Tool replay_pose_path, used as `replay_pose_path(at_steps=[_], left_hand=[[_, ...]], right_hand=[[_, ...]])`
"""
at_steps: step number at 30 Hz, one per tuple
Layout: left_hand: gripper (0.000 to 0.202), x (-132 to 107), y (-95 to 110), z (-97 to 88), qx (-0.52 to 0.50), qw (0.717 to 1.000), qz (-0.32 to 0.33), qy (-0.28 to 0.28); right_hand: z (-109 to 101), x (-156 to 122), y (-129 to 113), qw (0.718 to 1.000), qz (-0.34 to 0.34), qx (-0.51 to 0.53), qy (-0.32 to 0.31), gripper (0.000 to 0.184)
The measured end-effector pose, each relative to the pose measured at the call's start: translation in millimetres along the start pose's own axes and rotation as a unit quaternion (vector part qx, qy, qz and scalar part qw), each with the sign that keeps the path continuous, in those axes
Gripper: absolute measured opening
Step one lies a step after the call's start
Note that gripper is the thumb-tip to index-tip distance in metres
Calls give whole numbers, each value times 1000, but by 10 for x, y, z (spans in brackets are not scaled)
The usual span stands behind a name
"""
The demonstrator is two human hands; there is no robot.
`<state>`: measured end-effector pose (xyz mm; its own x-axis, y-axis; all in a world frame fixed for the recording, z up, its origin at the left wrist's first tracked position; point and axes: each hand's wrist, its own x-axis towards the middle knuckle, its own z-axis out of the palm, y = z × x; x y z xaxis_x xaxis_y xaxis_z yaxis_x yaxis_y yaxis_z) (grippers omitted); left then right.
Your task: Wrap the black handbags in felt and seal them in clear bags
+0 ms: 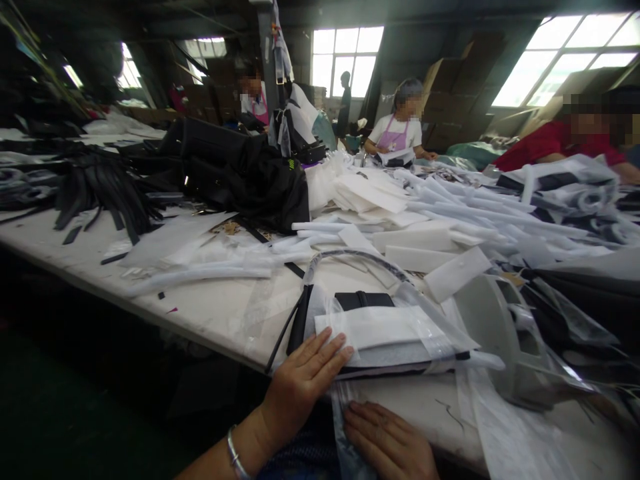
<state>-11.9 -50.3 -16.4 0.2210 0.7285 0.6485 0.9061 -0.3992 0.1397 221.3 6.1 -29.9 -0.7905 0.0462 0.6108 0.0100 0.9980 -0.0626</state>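
My left hand (300, 383) lies flat with its fingers stretched out on the near corner of a clear plastic bag (400, 333) at the table's front edge. The bag holds a black bag part (364, 300) wrapped in white foam sheet. My right hand (387, 440) rests flat below it, fingers together, on the bag's loose clear flap that hangs over the table edge. A black strap (287, 327) trails out of the left side of the bag.
The long white table (200, 307) is strewn with white foam strips (430, 220), black bags (240, 173) and black straps (100, 187). A grey tape dispenser (493, 327) stands right of the bag. Other people work at the far end and at the right.
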Motion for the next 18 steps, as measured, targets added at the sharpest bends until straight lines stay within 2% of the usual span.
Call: replay_pose_path(at_steps=[4,7,10,15,18], left_hand=[[39,-2,7,2,-3,1000,-3,-2],[40,-13,6,10,-5,1000,-2,-10],[40,-18,-2,1,-1,1000,1,-31],[42,-6,7,-60,25,996,14,-80],[40,-4,55,-64,44,997,2,-57]], right_hand=[[-67,10,-35,1000,-2,-3,-24,45],[-138,85,-14,1000,-13,-12,-9,42],[-246,229,53,1000,-24,-8,-3,38],[-426,504,184,999,-26,-7,-30,36],[-465,620,264,997,-47,-31,-45,34]])
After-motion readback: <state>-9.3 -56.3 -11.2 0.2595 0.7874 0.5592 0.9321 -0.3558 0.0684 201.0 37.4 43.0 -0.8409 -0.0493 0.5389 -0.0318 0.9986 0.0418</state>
